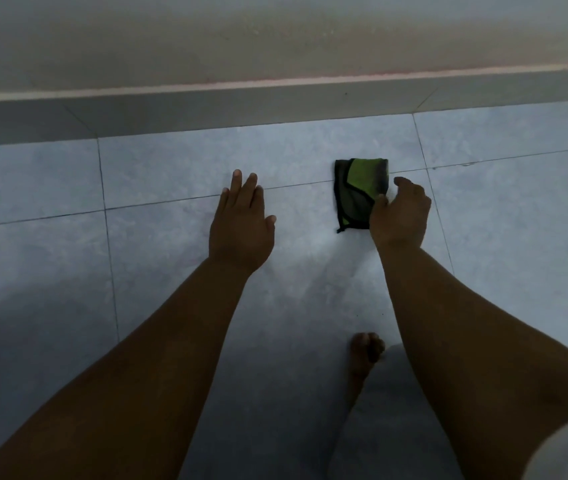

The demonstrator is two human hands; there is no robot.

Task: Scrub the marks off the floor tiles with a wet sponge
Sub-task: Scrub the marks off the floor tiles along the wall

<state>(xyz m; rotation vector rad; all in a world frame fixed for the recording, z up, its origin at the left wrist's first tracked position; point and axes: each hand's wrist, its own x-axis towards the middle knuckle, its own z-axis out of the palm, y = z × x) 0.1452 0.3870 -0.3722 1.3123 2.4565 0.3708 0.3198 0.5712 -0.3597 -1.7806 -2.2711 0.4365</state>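
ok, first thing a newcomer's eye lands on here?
The green, black-edged sponge, the only bright thing, lying on the pale floor tiles near the wall skirting. The right hand is at its right edge, fingers curled onto it; the left hand is pressed flat on the tile to the left. A bare foot shows below.

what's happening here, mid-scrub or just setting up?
A person is crouched over pale floor tiles near the wall. The right hand rests on the near right corner of a green, black-edged sponge lying flat across a grout line; the fingers are curled over it, but a closed grip isn't clear. The left hand is pressed flat and open on the tile, apart from the sponge. A bare foot shows below. No distinct marks are visible in this dim view.
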